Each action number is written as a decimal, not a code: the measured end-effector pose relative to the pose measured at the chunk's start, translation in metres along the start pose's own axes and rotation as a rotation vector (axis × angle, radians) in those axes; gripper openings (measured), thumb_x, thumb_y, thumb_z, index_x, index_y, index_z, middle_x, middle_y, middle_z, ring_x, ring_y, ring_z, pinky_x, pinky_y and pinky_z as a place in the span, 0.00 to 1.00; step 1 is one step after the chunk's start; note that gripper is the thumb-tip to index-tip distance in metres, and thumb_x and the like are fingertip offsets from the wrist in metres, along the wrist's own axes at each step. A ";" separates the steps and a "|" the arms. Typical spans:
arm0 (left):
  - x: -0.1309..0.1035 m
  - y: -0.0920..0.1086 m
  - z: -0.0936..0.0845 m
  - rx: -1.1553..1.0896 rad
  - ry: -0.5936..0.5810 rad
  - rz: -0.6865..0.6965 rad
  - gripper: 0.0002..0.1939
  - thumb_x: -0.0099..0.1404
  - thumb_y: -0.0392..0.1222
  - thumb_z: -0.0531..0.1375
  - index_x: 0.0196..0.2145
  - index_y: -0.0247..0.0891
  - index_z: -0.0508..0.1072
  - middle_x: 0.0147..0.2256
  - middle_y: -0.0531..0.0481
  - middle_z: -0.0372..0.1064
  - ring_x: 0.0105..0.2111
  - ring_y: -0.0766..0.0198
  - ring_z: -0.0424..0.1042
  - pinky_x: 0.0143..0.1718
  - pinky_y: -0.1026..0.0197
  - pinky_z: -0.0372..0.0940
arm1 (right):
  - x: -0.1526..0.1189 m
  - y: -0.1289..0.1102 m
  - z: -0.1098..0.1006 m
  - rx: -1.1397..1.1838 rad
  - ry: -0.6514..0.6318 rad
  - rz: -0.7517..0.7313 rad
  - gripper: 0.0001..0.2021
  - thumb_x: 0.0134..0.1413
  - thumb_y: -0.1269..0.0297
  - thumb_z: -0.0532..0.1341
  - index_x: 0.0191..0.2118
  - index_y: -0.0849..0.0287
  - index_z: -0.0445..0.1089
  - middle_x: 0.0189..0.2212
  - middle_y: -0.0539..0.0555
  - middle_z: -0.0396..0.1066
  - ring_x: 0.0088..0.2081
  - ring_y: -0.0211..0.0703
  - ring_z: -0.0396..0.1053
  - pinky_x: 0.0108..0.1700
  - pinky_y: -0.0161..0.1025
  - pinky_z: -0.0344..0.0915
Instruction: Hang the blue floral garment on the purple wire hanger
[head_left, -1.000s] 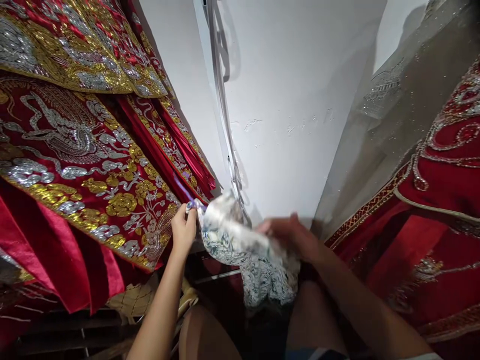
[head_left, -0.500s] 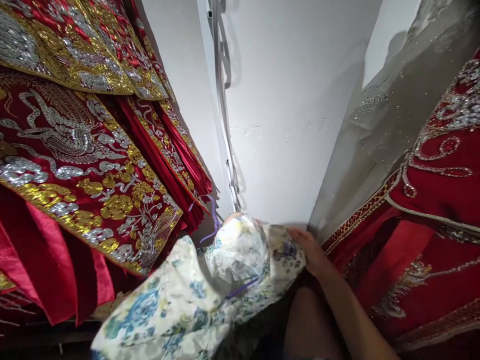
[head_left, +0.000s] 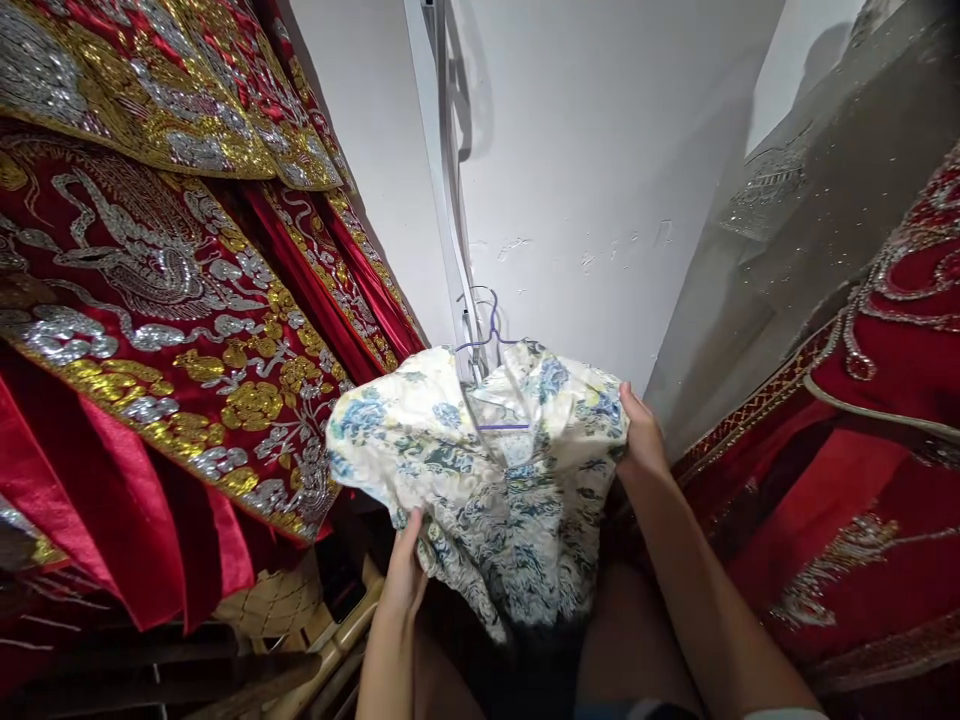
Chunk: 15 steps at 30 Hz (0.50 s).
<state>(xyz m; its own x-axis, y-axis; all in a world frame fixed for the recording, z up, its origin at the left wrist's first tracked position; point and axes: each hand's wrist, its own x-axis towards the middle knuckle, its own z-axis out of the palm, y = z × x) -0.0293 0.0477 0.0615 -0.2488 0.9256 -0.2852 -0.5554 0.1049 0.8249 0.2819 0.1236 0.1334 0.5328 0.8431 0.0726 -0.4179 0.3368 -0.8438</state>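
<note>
A white dress with blue and yellow flowers (head_left: 450,470), short-sleeved and gathered at the waist, is spread out before me on a purple hanger (head_left: 493,325). The hanger's hook rises above the neckline, close to a white metal rail; whether it hangs on anything I cannot tell. My left hand (head_left: 409,555) is closed on the fabric below the left sleeve, thumb in front. At the right sleeve's edge, my right hand (head_left: 641,430) grips the cloth, its fingers partly hidden behind it.
Red garments with gold and silver embroidery (head_left: 187,290) hang on the left. To the right are a sheer sparkly fabric (head_left: 750,260) and a red beaded gown (head_left: 847,450). A white metal rail (head_left: 446,150) runs along the wall (head_left: 585,150). A woven basket (head_left: 277,600) stands low at left.
The dress has gone from bunched and tilted to upright and spread, with the hanger's hook now showing above. My left hand has come into view below the left sleeve; my right hand has risen.
</note>
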 end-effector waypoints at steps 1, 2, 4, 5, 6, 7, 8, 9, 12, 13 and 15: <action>-0.002 0.001 -0.001 0.044 0.058 0.017 0.30 0.59 0.46 0.69 0.57 0.39 0.70 0.51 0.41 0.76 0.61 0.48 0.67 0.64 0.49 0.60 | -0.005 0.001 0.005 0.001 -0.004 0.044 0.21 0.51 0.45 0.69 0.44 0.56 0.74 0.35 0.56 0.79 0.40 0.55 0.79 0.38 0.45 0.77; -0.005 0.000 -0.002 0.069 0.076 0.043 0.31 0.57 0.43 0.70 0.58 0.40 0.70 0.52 0.42 0.75 0.62 0.49 0.66 0.65 0.50 0.58 | -0.012 0.002 0.008 0.010 -0.014 0.093 0.22 0.50 0.44 0.69 0.43 0.56 0.74 0.34 0.55 0.79 0.40 0.55 0.79 0.38 0.45 0.76; -0.008 -0.005 -0.008 0.108 0.053 0.090 0.34 0.55 0.39 0.72 0.58 0.41 0.69 0.55 0.43 0.73 0.62 0.49 0.66 0.67 0.49 0.55 | -0.028 0.006 0.005 0.030 -0.042 0.139 0.21 0.48 0.43 0.69 0.39 0.56 0.74 0.34 0.55 0.79 0.40 0.56 0.78 0.38 0.45 0.76; -0.009 -0.010 -0.011 0.121 0.028 0.088 0.35 0.54 0.39 0.73 0.58 0.41 0.68 0.55 0.43 0.73 0.62 0.49 0.66 0.67 0.48 0.55 | -0.036 0.010 0.000 0.031 -0.058 0.134 0.21 0.48 0.44 0.69 0.39 0.56 0.74 0.34 0.54 0.79 0.41 0.55 0.78 0.39 0.45 0.75; -0.010 -0.016 -0.015 0.132 0.003 0.065 0.36 0.53 0.40 0.73 0.59 0.41 0.68 0.55 0.42 0.73 0.61 0.48 0.67 0.67 0.47 0.55 | -0.044 0.016 -0.008 0.024 -0.068 0.119 0.21 0.48 0.44 0.69 0.39 0.56 0.74 0.36 0.54 0.79 0.41 0.55 0.77 0.40 0.45 0.74; -0.010 -0.023 -0.019 0.138 -0.013 0.030 0.37 0.53 0.41 0.74 0.59 0.40 0.68 0.55 0.42 0.73 0.60 0.47 0.68 0.66 0.46 0.56 | -0.052 0.023 -0.017 0.006 -0.067 0.092 0.21 0.49 0.44 0.68 0.41 0.56 0.74 0.38 0.54 0.78 0.43 0.54 0.77 0.41 0.44 0.74; -0.011 -0.030 -0.022 0.135 -0.019 -0.010 0.37 0.53 0.41 0.74 0.59 0.40 0.68 0.55 0.41 0.73 0.59 0.47 0.69 0.66 0.45 0.57 | -0.059 0.031 -0.027 -0.028 -0.048 0.054 0.22 0.50 0.44 0.67 0.44 0.55 0.73 0.42 0.54 0.78 0.44 0.53 0.76 0.42 0.44 0.73; -0.012 -0.036 -0.024 0.127 -0.018 -0.044 0.36 0.54 0.41 0.74 0.59 0.40 0.68 0.55 0.40 0.73 0.59 0.46 0.69 0.65 0.45 0.58 | -0.066 0.040 -0.037 -0.076 -0.017 0.006 0.24 0.52 0.43 0.66 0.48 0.54 0.72 0.46 0.54 0.76 0.46 0.52 0.75 0.44 0.44 0.72; -0.016 -0.047 -0.022 0.119 0.035 -0.112 0.34 0.55 0.38 0.73 0.58 0.40 0.69 0.55 0.40 0.73 0.60 0.48 0.69 0.65 0.46 0.57 | -0.079 0.061 -0.061 -0.271 0.153 -0.116 0.28 0.54 0.43 0.63 0.56 0.52 0.67 0.57 0.55 0.68 0.51 0.50 0.70 0.51 0.44 0.67; -0.018 -0.048 -0.019 0.121 0.046 -0.127 0.33 0.55 0.38 0.73 0.57 0.40 0.69 0.54 0.40 0.73 0.60 0.48 0.68 0.66 0.46 0.57 | -0.082 0.066 -0.065 -0.342 0.176 -0.120 0.27 0.54 0.42 0.63 0.54 0.53 0.68 0.56 0.56 0.68 0.51 0.50 0.69 0.52 0.44 0.66; -0.022 -0.045 -0.013 0.130 0.047 -0.142 0.32 0.56 0.37 0.72 0.57 0.40 0.70 0.54 0.40 0.73 0.61 0.48 0.68 0.66 0.46 0.57 | -0.089 0.069 -0.064 -0.476 0.015 -0.049 0.23 0.55 0.42 0.62 0.46 0.57 0.71 0.47 0.57 0.73 0.47 0.50 0.69 0.49 0.44 0.65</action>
<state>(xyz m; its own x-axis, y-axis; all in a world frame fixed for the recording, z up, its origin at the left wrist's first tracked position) -0.0094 0.0179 0.0243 -0.2133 0.8807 -0.4230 -0.4812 0.2821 0.8300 0.2523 0.0450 0.0345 0.5558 0.8235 0.1134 -0.0101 0.1431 -0.9897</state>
